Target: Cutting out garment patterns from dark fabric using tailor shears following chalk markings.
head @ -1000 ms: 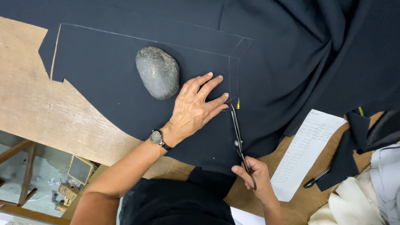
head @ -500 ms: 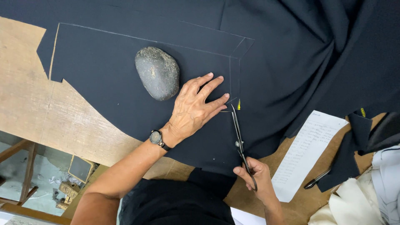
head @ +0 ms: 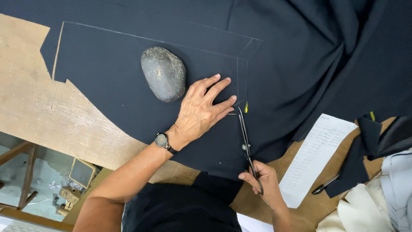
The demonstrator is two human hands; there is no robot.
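Observation:
Dark navy fabric (head: 128, 81) with pale chalk lines lies spread over a wooden table (head: 25, 99). My left hand (head: 201, 109), with a wristwatch on its wrist, presses flat on the cloth with fingers spread, just right of a grey stone (head: 164, 73) that weighs the cloth down. My right hand (head: 262, 176) grips the handles of long dark scissors (head: 245, 137). Their blades point away from me along a chalk line, with the tips beside my left fingertips.
A white sheet of paper (head: 315, 157) and a dark pen (head: 324, 184) lie on the table at the right. More dark fabric (head: 343, 56) is bunched at the upper right; pale cloth (head: 369, 210) sits at the bottom right. The table's edge drops off at the lower left.
The scissors and my right hand have shifted slightly; my left hand and the stone stay put.

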